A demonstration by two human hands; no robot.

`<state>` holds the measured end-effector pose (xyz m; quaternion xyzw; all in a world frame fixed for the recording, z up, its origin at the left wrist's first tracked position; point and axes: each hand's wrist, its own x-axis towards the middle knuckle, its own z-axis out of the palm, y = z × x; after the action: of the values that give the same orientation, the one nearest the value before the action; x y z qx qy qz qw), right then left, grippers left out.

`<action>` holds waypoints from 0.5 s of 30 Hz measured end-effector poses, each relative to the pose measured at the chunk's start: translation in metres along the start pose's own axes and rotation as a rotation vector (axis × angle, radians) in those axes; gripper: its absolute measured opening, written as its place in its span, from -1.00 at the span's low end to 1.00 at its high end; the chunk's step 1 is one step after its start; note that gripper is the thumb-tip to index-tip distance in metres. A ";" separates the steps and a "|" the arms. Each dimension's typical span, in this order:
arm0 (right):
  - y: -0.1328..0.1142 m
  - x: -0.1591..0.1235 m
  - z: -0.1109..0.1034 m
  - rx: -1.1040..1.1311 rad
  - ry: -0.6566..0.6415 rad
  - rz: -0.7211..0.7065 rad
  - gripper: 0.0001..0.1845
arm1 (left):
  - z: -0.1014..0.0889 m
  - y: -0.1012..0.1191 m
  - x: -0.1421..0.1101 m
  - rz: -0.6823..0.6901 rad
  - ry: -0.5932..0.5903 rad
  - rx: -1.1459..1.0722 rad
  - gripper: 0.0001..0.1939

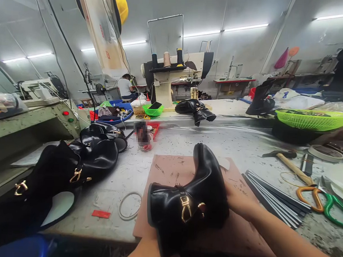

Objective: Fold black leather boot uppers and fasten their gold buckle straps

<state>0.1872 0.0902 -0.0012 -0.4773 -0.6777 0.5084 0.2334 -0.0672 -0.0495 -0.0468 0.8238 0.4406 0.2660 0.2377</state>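
Observation:
A black leather ankle boot (207, 182) with a gold buckle on its strap is held tilted on its side above the brown board. My right hand (233, 194) grips it from the right, with the fingers hidden behind the leather. From below, at the lower left, my left hand (147, 250) holds the same boot; most of this hand is covered by it. Under the boot lies the brown cutting board (167, 167), its surface marked with dark scratches.
Several black boots (100, 156) are piled at the left. A sewing machine (164, 83) stands behind, near another black boot (196, 108). Black-and-white strips (273, 197), a hammer (295, 168), orange-handled scissors (311, 195) and a green basket (312, 120) lie right. A person (125, 86) sits far back.

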 end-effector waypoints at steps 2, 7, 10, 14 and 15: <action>0.002 0.003 -0.002 -0.050 0.059 -0.048 -0.57 | -0.010 0.008 0.002 -0.050 -0.066 -0.077 -0.60; 0.012 -0.005 -0.010 -0.099 0.293 -0.060 -0.71 | -0.023 0.018 0.007 -0.328 0.020 -0.590 -0.55; 0.014 -0.018 -0.008 0.124 0.291 -0.074 -0.66 | -0.018 0.020 0.013 -0.510 0.173 -0.929 -0.67; 0.013 -0.032 0.000 0.315 -0.026 -0.027 -0.63 | -0.013 0.024 0.021 -0.584 0.315 -1.298 -0.74; 0.012 -0.033 0.001 0.305 -0.067 -0.001 -0.63 | -0.014 0.024 0.022 -0.576 0.313 -1.368 -0.74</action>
<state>0.2059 0.0607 -0.0073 -0.4189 -0.6002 0.6209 0.2807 -0.0513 -0.0411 -0.0165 0.2979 0.4038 0.5212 0.6903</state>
